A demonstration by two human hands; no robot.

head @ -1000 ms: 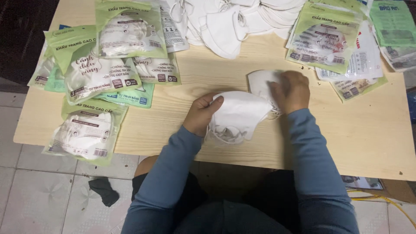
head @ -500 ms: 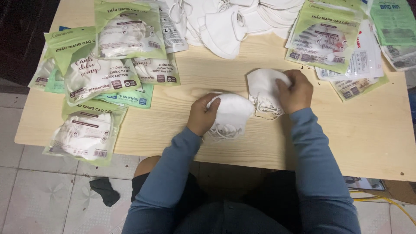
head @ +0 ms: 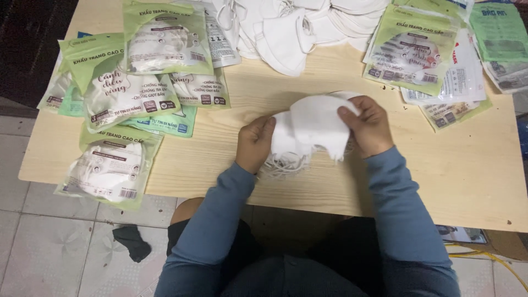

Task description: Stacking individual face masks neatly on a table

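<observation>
Head view, looking down on a pale wooden table (head: 429, 181). Two hands at work, both in blue sleeves. Left hand (head: 254, 144) is closed on the left edge of a small stack of white face masks (head: 311, 127); right hand (head: 369, 125) grips the stack's right side, fingers curled over the top. The stack is held just above the table's middle, ear loops hanging in a tangle beneath it; how many masks it holds cannot be told. At the far edge, a loose heap of white masks (head: 286, 27), too overlapped to count. On the left, about six or seven sealed green-and-clear packets (head: 124, 93), each with masks inside, overlapping; one (head: 110, 168) hangs over the near left edge. On the right, a pile of flat packets (head: 412, 52), at least four, fanned out. On the tiled floor (head: 49, 242), one dark scrap of cloth (head: 132, 242); a yellow cable (head: 489, 256) at lower right.
</observation>
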